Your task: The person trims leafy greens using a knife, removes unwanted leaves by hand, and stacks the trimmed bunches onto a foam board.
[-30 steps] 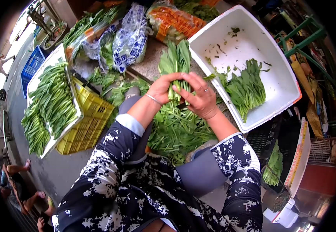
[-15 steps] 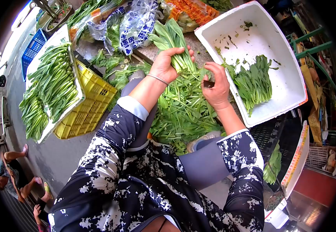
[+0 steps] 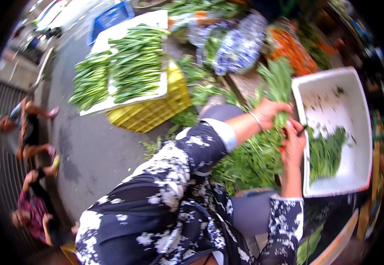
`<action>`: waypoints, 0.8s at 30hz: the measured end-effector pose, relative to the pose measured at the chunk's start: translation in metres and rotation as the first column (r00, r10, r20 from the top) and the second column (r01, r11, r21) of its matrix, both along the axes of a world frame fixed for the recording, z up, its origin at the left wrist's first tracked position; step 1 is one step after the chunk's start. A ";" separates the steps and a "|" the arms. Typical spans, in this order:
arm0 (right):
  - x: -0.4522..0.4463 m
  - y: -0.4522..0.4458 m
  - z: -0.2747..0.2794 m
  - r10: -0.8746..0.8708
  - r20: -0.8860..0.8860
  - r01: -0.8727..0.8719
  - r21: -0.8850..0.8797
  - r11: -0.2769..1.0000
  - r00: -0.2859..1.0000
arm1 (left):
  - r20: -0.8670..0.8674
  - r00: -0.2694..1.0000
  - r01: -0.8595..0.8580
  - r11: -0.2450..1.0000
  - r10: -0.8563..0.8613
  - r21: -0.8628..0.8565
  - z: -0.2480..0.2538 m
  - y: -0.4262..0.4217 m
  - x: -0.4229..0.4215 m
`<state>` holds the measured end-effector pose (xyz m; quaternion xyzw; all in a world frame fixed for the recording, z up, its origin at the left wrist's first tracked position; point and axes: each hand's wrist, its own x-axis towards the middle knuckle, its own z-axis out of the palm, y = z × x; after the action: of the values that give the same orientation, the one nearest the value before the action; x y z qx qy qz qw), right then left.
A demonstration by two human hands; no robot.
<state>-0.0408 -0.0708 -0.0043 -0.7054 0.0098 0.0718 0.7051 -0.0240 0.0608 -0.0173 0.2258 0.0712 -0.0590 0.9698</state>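
Note:
My left hand (image 3: 269,114) is closed around a bunch of leafy greens (image 3: 279,79), leaves pointing away from me and stems toward my body. Right below it, my right hand (image 3: 293,148) is at the stem end, its fingers closed on a small knife (image 3: 303,130). Only a dark bit of blade and a touch of red show; the rest is hidden in the fingers. Beneath both hands spreads a heap of loose leaves and stems (image 3: 249,163). Just right stands a white foam box (image 3: 357,132) with a bundle of greens (image 3: 326,154) lying inside.
At left, a white foam tray (image 3: 154,20) of rowed greens (image 3: 139,62) rests on a yellow crate (image 3: 150,117). Behind is a blue crate (image 3: 111,20). Plastic bags (image 3: 240,42) and an orange-printed bag (image 3: 289,46) lie ahead. Two people sit far left.
My view has swung left, so everything appears farther right. My right hand has moved from beside the bunch to its stem end, close under my left hand, which still holds the greens.

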 end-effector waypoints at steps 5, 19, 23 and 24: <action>-0.014 0.015 0.012 0.100 0.060 -0.094 -0.098 0.991 0.993 | 0.034 0.982 -0.191 0.974 0.188 0.123 -0.004 -0.006 0.003; -0.009 0.018 0.004 0.099 -0.076 -0.106 -0.102 0.989 0.992 | 0.034 0.984 -0.177 0.923 0.176 0.341 0.011 0.017 -0.015; -0.008 0.015 0.003 0.214 -0.019 -0.212 0.058 0.975 0.977 | 0.094 0.948 -0.316 0.879 0.303 0.358 0.028 0.052 -0.027; -0.004 0.007 0.000 0.241 -0.060 -0.238 0.055 0.970 0.969 | 0.111 0.918 -0.395 0.849 0.381 0.350 0.038 0.069 -0.039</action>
<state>-0.0445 -0.0640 -0.0039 -0.6817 -0.0538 0.1797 0.7071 -0.0631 0.1302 0.0203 0.3842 0.1071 0.1563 0.9036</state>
